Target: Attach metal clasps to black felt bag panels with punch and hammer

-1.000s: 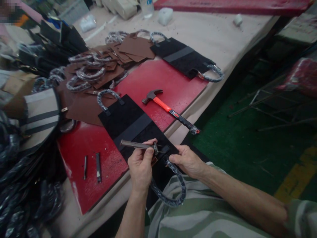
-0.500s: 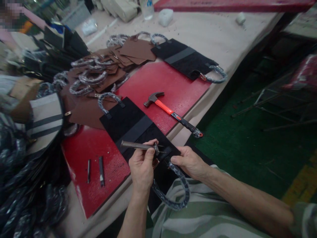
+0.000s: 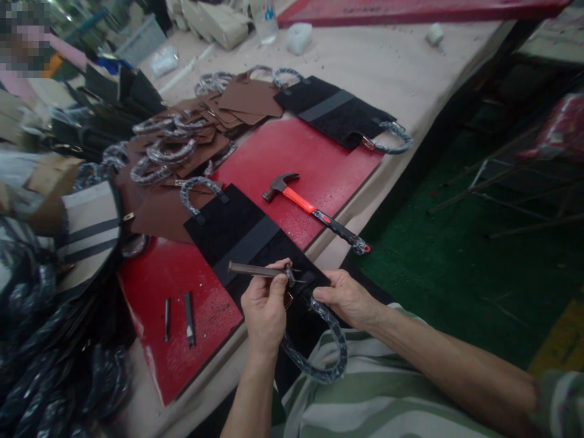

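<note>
My left hand (image 3: 264,310) is closed on a long metal punch (image 3: 253,270), held level with its tip over the near end of a black bag panel (image 3: 237,234). My right hand (image 3: 344,298) pinches that panel's near edge where a plastic-wrapped handle (image 3: 326,356) loops down over my striped shirt. The panel lies on a red cutting board (image 3: 182,286) and has a second wrapped handle (image 3: 198,185) at its far end.
A hammer (image 3: 314,210) with an orange and black grip lies on the red board to the right. Two small punches (image 3: 177,316) lie at the left. Brown panels (image 3: 196,131) and another black panel (image 3: 335,112) sit farther back. Another person's striped sleeve (image 3: 86,228) is at left.
Both hands keep their grip and hardly move; the view has shifted slightly, so the board and hammer sit a little lower in the picture.
</note>
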A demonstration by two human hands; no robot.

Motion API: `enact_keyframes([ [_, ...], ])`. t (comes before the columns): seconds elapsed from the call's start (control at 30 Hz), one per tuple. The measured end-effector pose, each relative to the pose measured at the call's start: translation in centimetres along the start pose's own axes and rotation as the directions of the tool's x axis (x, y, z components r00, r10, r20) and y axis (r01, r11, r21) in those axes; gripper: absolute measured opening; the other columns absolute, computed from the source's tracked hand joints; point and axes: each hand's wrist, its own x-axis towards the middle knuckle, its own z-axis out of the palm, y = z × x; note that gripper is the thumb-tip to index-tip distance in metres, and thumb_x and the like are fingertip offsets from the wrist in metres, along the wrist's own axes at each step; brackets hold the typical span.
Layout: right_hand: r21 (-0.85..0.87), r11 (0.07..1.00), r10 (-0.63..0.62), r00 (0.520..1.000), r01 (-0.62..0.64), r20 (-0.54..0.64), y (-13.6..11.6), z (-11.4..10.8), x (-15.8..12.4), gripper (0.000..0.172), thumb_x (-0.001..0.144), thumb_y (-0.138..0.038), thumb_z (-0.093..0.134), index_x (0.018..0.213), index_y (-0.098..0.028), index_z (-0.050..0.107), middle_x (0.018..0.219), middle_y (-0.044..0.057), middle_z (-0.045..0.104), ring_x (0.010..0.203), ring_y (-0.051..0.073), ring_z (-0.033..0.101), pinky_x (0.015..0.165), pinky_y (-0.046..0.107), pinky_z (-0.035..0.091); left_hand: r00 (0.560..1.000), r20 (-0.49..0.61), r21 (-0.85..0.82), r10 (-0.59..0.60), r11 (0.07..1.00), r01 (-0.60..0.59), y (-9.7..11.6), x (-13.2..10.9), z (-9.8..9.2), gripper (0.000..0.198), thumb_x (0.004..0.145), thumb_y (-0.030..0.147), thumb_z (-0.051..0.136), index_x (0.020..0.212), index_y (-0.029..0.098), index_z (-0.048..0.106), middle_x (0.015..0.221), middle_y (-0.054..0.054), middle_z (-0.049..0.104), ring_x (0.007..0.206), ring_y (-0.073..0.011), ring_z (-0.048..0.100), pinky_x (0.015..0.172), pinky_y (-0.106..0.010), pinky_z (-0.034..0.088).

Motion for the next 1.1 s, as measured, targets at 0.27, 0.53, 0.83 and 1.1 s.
enact_keyframes([
  [0.27, -0.011, 1.000, 0.007, 0.999, -0.007, -0.043, 0.7, -0.9, 0.1, 0.041, 0.061, -0.038, 0.090, 0.083, -0.011, 0.069, 0.070, 0.002, 0.062, 0.062, 0.013, 0.056, 0.060, 0.024, 0.045, 0.982, 0.054, 0.186, 0.182, 0.964, -0.189, -0.4, -0.3, 0.3, 0.019, 0.089, 0.028, 0.062, 0.104, 0.020, 0.072, 0.109, -0.007, 0.074, 0.104, -0.0217, 0.068, 0.095, -0.032, 0.052],
  [0.53, -0.064, 0.998, -0.024, 0.997, 0.019, -0.076, 0.9, -1.0, 0.1, 0.043, 0.059, -0.042, 0.091, 0.082, -0.012, 0.070, 0.067, 0.002, 0.063, 0.065, 0.016, 0.059, 0.066, 0.029, 0.049, 0.996, 0.022, 0.079, 0.082, 0.993, -0.084, -1.3, -0.1, 0.3, 0.021, 0.091, 0.033, 0.061, 0.102, 0.017, 0.069, 0.107, -0.009, 0.073, 0.101, -0.0210, 0.069, 0.093, -0.033, 0.054],
  [0.83, -0.067, 0.998, -0.018, 0.996, 0.012, -0.089, 0.9, -0.9, 0.1, 0.043, 0.059, -0.042, 0.090, 0.082, -0.012, 0.070, 0.066, 0.002, 0.063, 0.063, 0.017, 0.059, 0.062, 0.028, 0.048, 0.994, 0.010, 0.022, 0.107, 0.994, -0.107, -1.3, -0.1, 0.5, 0.022, 0.090, 0.035, 0.063, 0.100, 0.016, 0.068, 0.106, -0.010, 0.074, 0.100, -0.0215, 0.070, 0.094, -0.036, 0.055],
  [1.1, -0.085, 0.996, -0.040, 0.996, 0.033, -0.084, 0.9, -1.0, 0.1, 0.040, 0.060, -0.041, 0.089, 0.077, -0.012, 0.068, 0.065, 0.002, 0.062, 0.060, 0.014, 0.056, 0.058, 0.025, 0.045, 0.995, 0.014, 0.064, 0.098, 0.993, -0.099, -1.4, -0.1, 0.5, 0.021, 0.091, 0.033, 0.062, 0.102, 0.016, 0.069, 0.107, -0.009, 0.073, 0.101, -0.0198, 0.069, 0.095, -0.033, 0.054],
])
